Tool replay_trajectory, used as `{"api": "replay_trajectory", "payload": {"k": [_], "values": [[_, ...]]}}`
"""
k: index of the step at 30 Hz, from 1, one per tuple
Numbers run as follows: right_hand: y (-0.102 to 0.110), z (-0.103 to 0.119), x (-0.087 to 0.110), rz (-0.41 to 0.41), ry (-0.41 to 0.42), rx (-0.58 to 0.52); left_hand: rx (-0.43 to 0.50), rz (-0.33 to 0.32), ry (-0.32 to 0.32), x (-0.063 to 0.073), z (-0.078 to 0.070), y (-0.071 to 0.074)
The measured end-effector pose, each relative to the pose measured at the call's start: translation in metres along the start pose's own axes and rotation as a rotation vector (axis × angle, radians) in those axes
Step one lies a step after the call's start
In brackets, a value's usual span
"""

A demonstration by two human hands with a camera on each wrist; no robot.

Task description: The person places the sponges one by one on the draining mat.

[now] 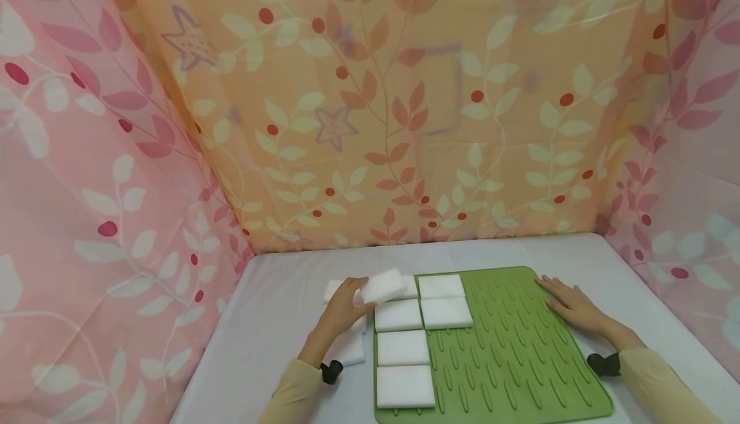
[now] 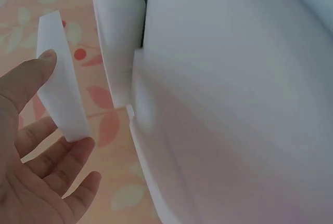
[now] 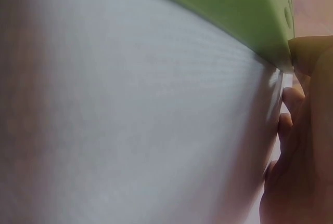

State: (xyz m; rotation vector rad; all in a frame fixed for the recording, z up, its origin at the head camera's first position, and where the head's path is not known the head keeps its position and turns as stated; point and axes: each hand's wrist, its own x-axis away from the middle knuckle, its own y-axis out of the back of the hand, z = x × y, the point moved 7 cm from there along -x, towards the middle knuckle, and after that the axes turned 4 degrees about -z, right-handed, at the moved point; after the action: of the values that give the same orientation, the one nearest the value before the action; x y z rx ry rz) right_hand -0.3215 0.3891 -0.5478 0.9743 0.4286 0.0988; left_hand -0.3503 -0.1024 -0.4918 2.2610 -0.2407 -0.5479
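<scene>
My left hand (image 1: 342, 311) pinches a white sponge (image 1: 383, 286) between thumb and fingers, above the upper left corner of a green ridged mat (image 1: 497, 360). In the left wrist view the sponge (image 2: 60, 78) stands on edge between the thumb and the fingertips. Several white sponges lie flat on the mat: a column down its left side (image 1: 406, 387) and two at the top of a second column (image 1: 446, 313). The held sponge partly covers the top left one. My right hand (image 1: 578, 308) rests with extended fingers at the mat's right edge, holding nothing.
More white sponges (image 1: 347, 350) lie on the white tabletop (image 1: 231, 360) left of the mat, partly hidden by my left hand and arm. Patterned cloth (image 1: 381, 122) hangs behind the table and at both sides.
</scene>
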Motion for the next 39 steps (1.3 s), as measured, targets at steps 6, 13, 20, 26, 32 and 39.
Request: {"api": "replay_trajectory", "payload": {"k": [6,13,20,26,32,39], "values": [[-0.001,0.001,0.001,-0.008,0.014,-0.001,0.0,0.047,-0.001,0.002,-0.014,-0.012],[0.0,0.004,0.001,-0.01,0.013,0.005,0.011,0.079,-0.037,0.004,-0.034,-0.022],[0.002,0.006,0.001,-0.02,0.026,0.007,-0.023,0.097,-0.111,0.004,-0.048,-0.037],[0.0,0.004,0.001,-0.02,0.027,0.01,-0.03,0.119,-0.159,0.007,-0.062,-0.049],[-0.001,0.002,0.001,-0.016,0.024,0.009,-0.06,0.161,-0.208,0.012,-0.076,-0.06],[0.0,0.002,0.0,-0.004,0.006,0.002,-0.081,0.219,-0.243,0.017,-0.091,-0.072]]}}
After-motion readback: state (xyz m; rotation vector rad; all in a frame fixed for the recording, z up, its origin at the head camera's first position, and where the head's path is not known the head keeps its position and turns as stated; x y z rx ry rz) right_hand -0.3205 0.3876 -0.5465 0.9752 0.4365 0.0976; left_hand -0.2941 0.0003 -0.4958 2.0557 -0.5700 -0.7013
